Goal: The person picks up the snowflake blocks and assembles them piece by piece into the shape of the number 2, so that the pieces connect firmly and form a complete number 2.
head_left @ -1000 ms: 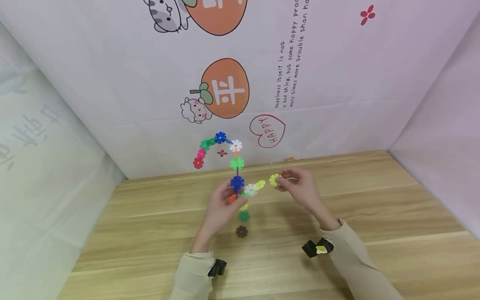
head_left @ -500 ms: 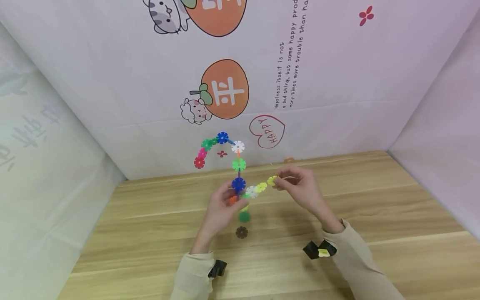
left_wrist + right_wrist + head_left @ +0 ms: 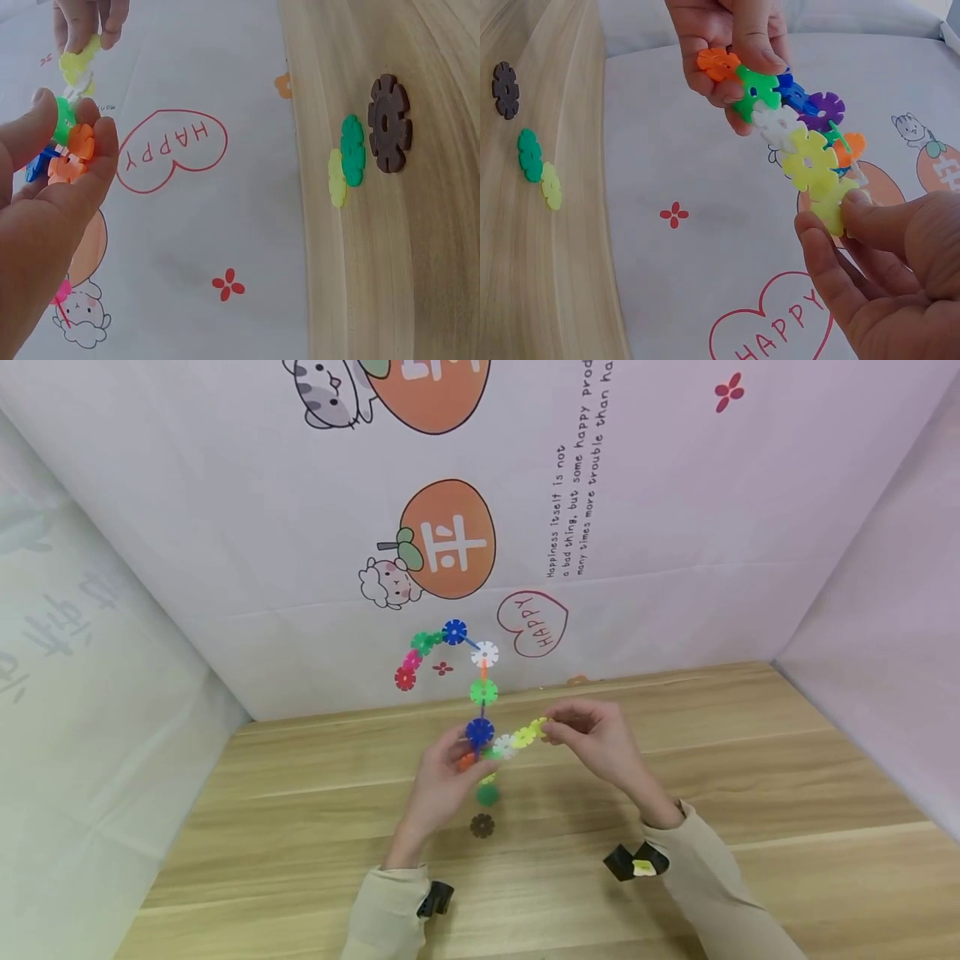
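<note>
We're holding a snowflake-disc chain (image 3: 480,693) up off the table (image 3: 300,793), in front of the printed backdrop (image 3: 675,527) w/ the HAPPY heart (image 3: 534,622); wall sheets close both sides, so not much room to swing it. Our read: light plastic, each disc stiff but slot joints only friction-fit, so the long arc going up and over to the red disc (image 3: 405,678) prob flexes and can pop apart if twisted. Best grip is near a joint hub, flat faces between finger pads, not the far ends. Left hand (image 3: 442,781) pinches the lower cluster around the orange disc (image 3: 718,63) and green disc (image 3: 754,91), thumb on top, fingers curled under. Right hand (image 3: 600,739) pinches the yellow end disc (image 3: 832,206) of the side branch, thumb and forefinger pressed on it. Table is smooth wood-grain, likely slippery for small parts. Loose on it below the hands: brown disc (image 3: 482,826), plus a green and yellow pair (image 3: 346,161) slotted together.
</note>
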The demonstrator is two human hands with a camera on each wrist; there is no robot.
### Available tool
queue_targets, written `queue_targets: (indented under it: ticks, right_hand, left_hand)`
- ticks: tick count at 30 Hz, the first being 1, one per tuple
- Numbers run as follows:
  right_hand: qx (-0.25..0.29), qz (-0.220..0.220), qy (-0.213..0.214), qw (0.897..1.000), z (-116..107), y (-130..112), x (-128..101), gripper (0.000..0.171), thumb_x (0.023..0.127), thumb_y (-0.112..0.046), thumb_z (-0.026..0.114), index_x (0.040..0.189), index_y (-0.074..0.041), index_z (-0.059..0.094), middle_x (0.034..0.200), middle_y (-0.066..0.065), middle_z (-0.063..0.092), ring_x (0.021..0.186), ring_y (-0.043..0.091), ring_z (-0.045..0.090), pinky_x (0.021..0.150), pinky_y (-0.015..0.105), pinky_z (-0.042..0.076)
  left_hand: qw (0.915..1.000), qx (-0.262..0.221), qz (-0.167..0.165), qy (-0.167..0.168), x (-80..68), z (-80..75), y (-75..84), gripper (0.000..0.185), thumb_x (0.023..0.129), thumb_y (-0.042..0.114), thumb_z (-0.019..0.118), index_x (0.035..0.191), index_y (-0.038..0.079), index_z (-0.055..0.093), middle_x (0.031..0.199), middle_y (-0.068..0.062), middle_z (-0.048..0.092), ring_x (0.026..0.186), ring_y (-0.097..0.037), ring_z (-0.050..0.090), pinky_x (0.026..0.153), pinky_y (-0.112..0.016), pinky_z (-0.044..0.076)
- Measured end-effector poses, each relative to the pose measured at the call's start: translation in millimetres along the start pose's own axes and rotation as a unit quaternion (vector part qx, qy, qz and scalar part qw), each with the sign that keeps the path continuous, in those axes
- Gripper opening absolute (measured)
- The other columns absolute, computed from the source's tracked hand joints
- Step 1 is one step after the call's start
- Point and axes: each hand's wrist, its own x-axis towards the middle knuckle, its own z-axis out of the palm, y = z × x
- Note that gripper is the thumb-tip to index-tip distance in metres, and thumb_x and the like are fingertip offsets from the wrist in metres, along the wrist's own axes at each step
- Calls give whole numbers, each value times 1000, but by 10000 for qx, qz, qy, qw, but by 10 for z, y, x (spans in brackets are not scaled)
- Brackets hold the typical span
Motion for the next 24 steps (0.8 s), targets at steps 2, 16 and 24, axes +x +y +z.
queue_targets:
  ticks: [2, 16, 24]
  right_hand:
    - [-102, -71, 99, 9999, 13, 3, -1, 8, 84, 4, 70, 92, 3, 70, 81, 13, 71, 67, 13, 67, 62, 28, 57]
    - [-98, -299, 622, 9976, 84, 13, -24, 5, 84, 6, 69, 89, 4, 71, 78, 14, 70, 63, 8, 64, 55, 22, 54]
    - [-99, -465, 736, 9962, 147, -42, -42, 7, 83, 8, 68, 88, 3, 71, 79, 13, 70, 65, 11, 65, 56, 24, 55]
  left_hand:
    - [10000, -11, -29, 25, 1, 14, 7, 44, 81, -6, 70, 123, 1, 59, 119, -19, 61, 107, -28, 62, 85, -30, 54]
    - [9999, -20, 86, 123, 1, 64, -4, 43, 81, -7, 70, 122, 3, 60, 116, -13, 63, 105, -27, 63, 84, -30, 54]
    - [9997, -71, 89, 206, 16, 91, -47, 39, 82, -6, 69, 119, 3, 60, 114, -14, 64, 105, -27, 63, 82, -30, 55]
